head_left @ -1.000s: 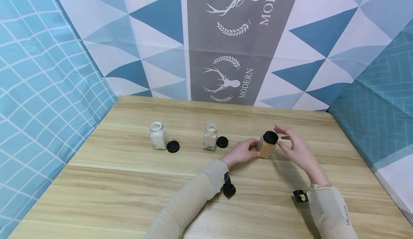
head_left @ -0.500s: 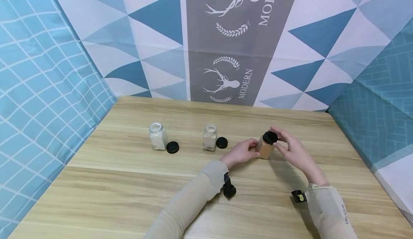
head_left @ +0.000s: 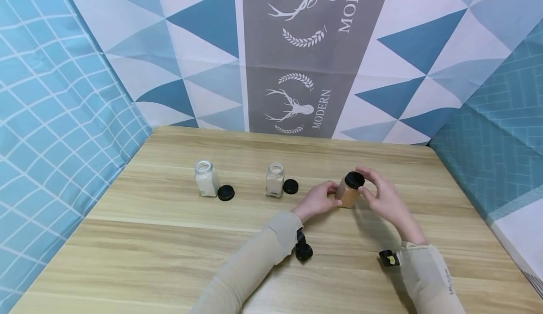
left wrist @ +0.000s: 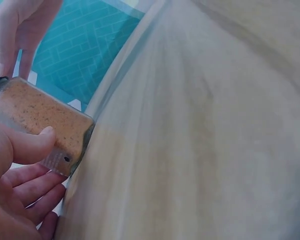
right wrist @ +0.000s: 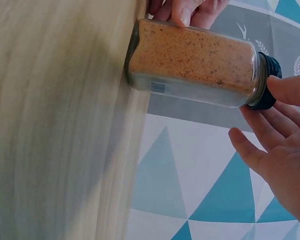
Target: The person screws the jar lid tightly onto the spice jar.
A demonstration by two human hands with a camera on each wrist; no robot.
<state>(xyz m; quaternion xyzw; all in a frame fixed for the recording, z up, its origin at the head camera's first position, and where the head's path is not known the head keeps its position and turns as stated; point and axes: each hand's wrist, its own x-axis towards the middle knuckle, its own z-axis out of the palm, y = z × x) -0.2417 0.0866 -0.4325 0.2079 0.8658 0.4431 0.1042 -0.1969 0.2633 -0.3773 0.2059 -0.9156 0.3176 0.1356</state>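
Observation:
A square glass spice jar of orange-brown seasoning stands upright on the wooden table, right of the middle in the head view. My left hand grips its lower body, the thumb across one face in the left wrist view. On the jar's black screw lid my right hand has its thumb and fingers, pinching the rim from the side. The lid sits on the jar's neck. Two more glass jars stand uncapped to the left: a middle jar of pale powder and a left jar of white powder.
One black lid lies beside the middle jar, another black lid beside the left jar. Patterned cloth walls rise behind and at both sides of the wooden table. Each wrist wears a small black camera.
My right hand has closed in from the right, and its thumb and fingers now meet the jar's lid. My left hand and the jar stay in place.

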